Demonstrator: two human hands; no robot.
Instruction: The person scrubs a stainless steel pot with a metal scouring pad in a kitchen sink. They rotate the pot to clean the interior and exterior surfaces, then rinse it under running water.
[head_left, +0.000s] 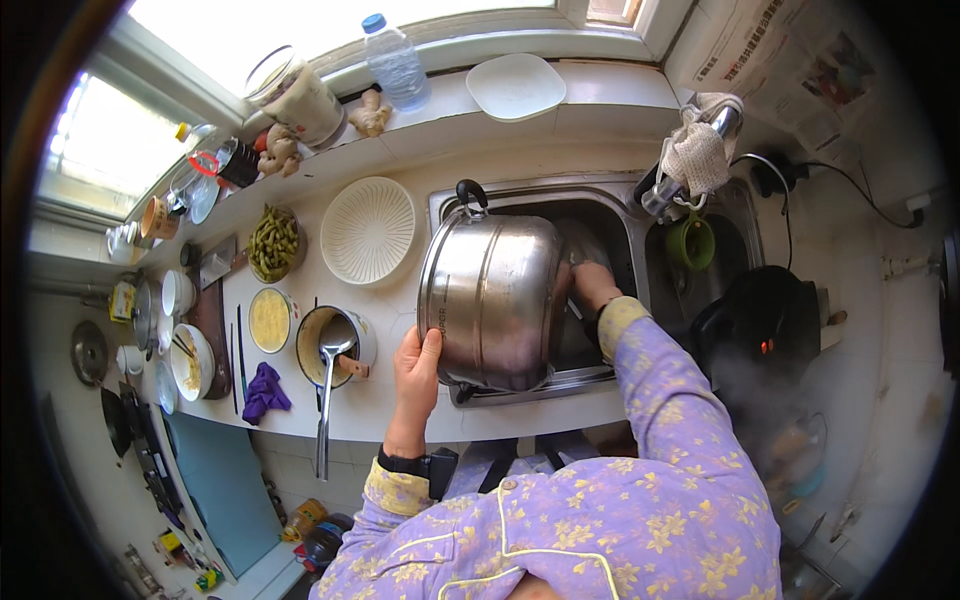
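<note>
A large stainless steel pot (495, 300) lies tipped on its side over the left basin of a steel double sink (637, 247). Its rim faces left and its base faces right. My left hand (417, 364) grips the rim at the lower left, thumb on the outer wall. One black loop handle (472, 193) sticks up at the far side. At the base end, inside the basin area, is my right hand (596, 285) with curled fingers. Whether it holds something against the base is hidden.
Left of the pot are a white ribbed basket (368, 231), an enamel pot (360, 330) with a ladle (328, 397), a bowl of green pods (276, 244) and a cleaver (218, 262). A cloth-draped faucet (701, 150) overhangs the sink. Steam rises by a black appliance (757, 322) at right.
</note>
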